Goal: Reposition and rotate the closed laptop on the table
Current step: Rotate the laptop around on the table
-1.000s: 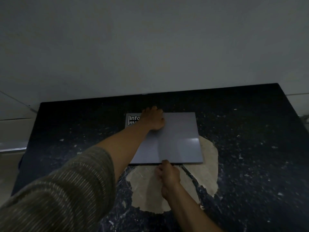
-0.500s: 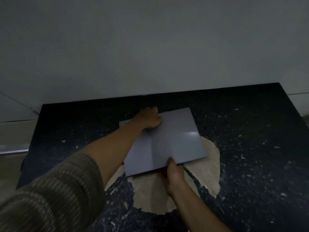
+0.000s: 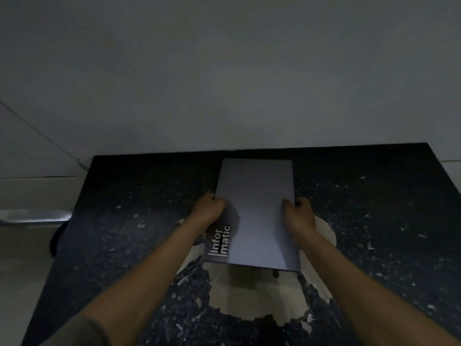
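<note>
Gripping the closed laptop by its two long sides, the left hand curls its fingers over the left side while the right hand clasps the right side. It lies lengthwise, its far short end close to the tabletop's back edge, midway along it, and its near end over a pale worn patch in the dark speckled surface. A sticker reading "Infor matic" sits at its near left corner, turned sideways. Behind the tabletop rises a plain grey wall.
</note>
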